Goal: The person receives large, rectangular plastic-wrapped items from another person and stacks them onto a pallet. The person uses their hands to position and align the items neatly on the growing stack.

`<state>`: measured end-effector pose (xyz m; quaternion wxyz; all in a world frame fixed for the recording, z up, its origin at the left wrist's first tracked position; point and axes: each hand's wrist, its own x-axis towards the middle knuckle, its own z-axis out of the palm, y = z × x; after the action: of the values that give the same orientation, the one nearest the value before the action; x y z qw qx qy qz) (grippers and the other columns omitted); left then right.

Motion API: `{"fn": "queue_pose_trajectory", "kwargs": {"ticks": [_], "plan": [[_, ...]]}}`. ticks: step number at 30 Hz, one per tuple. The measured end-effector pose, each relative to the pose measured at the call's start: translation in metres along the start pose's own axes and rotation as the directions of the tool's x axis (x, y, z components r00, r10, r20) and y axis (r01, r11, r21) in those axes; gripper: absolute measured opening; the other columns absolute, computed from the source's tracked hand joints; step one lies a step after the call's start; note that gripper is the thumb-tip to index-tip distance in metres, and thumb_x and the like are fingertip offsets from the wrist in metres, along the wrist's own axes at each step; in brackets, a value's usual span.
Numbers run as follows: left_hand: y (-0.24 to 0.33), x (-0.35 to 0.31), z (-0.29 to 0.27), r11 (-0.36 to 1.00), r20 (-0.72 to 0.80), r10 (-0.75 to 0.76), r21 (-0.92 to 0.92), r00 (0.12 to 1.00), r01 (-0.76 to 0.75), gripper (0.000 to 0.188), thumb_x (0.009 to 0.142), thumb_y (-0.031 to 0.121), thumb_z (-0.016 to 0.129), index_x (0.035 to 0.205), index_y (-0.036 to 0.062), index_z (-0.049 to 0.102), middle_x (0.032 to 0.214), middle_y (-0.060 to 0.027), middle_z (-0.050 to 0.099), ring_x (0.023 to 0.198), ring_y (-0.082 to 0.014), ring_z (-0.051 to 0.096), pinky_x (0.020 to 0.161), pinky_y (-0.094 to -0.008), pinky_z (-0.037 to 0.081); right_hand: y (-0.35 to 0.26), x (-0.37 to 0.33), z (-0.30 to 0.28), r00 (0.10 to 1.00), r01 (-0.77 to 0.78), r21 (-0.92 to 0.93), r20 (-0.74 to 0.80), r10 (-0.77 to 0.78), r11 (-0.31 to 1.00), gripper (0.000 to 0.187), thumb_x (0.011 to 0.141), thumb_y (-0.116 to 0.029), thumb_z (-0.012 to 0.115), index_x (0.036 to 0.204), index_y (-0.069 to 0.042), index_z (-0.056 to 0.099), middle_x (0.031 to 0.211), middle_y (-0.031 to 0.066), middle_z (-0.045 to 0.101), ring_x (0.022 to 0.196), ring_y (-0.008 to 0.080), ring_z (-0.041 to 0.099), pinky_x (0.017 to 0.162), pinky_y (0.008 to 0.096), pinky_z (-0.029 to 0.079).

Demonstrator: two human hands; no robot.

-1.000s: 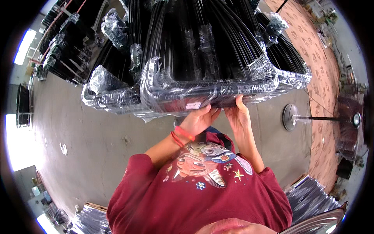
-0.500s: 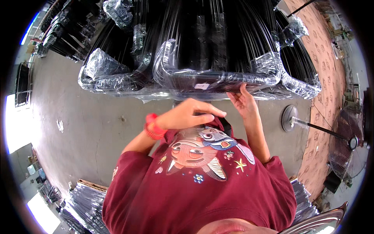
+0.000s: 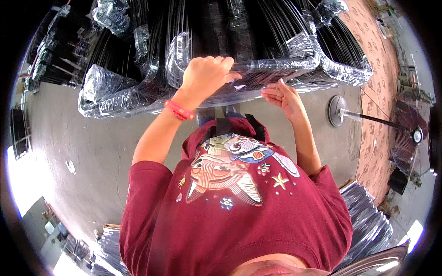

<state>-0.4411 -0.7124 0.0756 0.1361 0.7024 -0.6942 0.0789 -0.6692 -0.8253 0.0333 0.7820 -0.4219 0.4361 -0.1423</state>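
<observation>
A bundle of black curved frames (image 3: 281, 68), wrapped in clear plastic film, stands in front of me with its rounded corners toward me. My left hand (image 3: 207, 78), with red bands at the wrist, is curled over the front edge of this bundle, thumb pointing right. Just below that thumb a small white label (image 3: 238, 87) shows on the bundle's front face. My right hand (image 3: 284, 100) is at the lower front edge, palm up, its fingers loosely bent and apart from the thumb. Whether its fingertips touch the film I cannot tell.
Similar wrapped bundles flank this one, at the left (image 3: 110, 94) and right (image 3: 345, 66). A round-based stand (image 3: 338, 111) is on the floor at right, near a large fan (image 3: 405, 133). Patterned brown sheeting (image 3: 375, 124) covers the floor farther right. Wrapped stacks (image 3: 368, 221) lie behind me.
My left hand has moved from in front of my waist up and forward onto the bundle's front edge. My right hand has come slightly away from the edge. The view has shifted a little.
</observation>
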Motion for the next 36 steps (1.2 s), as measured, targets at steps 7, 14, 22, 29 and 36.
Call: {"fn": "queue_pose_trajectory", "kwargs": {"ticks": [7,14,22,29,36], "plan": [[-0.002,-0.003,-0.011,0.993,-0.025,-0.052,-0.108,0.998,0.049,0.047,0.072,0.055,0.057,0.079,0.0083,0.06,0.064,-0.0042,0.06,0.058,-0.0214,0.06,0.048,-0.0305,0.047,-0.046,-0.039,0.037,0.723,0.562,-0.589,0.008,-0.691,0.581,0.02,0.089,-0.014,0.05,0.092,0.003,0.061,0.087,0.0107,0.065,0.081,0.0184,0.063,0.072,0.0259,0.047],[-0.002,-0.017,-0.002,0.991,-0.188,-0.109,-0.101,0.976,0.091,0.039,0.074,0.046,0.06,0.074,0.0066,0.059,0.062,-0.0064,0.059,0.057,-0.0232,0.06,0.049,-0.031,0.046,-0.047,-0.006,0.068,0.448,0.432,-0.815,0.566,-0.692,-0.387,0.048,0.068,-0.033,0.069,0.11,-0.012,0.057,0.104,0.0061,0.06,0.103,0.0214,0.052,0.098,0.0423,0.028],[-0.001,-0.007,-0.011,0.994,-0.075,-0.074,-0.087,0.994,0.067,0.034,0.073,0.043,0.063,0.073,0.0098,0.058,0.061,-0.0044,0.058,0.055,-0.0234,0.059,0.047,-0.0328,0.044,-0.05,0.029,0.051,0.122,0.509,-0.694,0.643,-0.756,-0.509,0.032,0.062,-0.041,0.069,0.072,-0.012,0.061,0.066,0.0012,0.057,0.061,0.0193,0.056,0.056,0.0304,0.042],[0.007,-0.002,-0.015,0.993,-0.012,-0.095,-0.073,0.995,0.094,0.028,0.071,0.037,0.067,0.078,0.0105,0.06,0.062,-0.0061,0.059,0.056,-0.0253,0.058,0.048,-0.0338,0.043,-0.033,0.045,0.061,-0.16,0.417,-0.823,0.351,-0.923,-0.385,0.028,0.07,-0.024,0.062,0.05,-0.015,0.045,0.049,-0.0028,0.041,0.045,0.0143,0.042,0.045,0.028,0.032],[0.005,-0.008,-0.007,0.993,0.008,-0.114,-0.039,0.993,0.114,0.027,0.072,0.035,0.067,0.082,0.0107,0.063,0.067,-0.0052,0.062,0.058,-0.0234,0.06,0.05,-0.0312,0.044,-0.019,0.056,0.06,-0.246,0.448,-0.802,0.314,-0.917,-0.395,0.032,0.073,-0.025,0.061,0.051,-0.015,0.04,0.049,-0.0033,0.035,0.046,0.0123,0.04,0.047,0.0263,0.029]]}}
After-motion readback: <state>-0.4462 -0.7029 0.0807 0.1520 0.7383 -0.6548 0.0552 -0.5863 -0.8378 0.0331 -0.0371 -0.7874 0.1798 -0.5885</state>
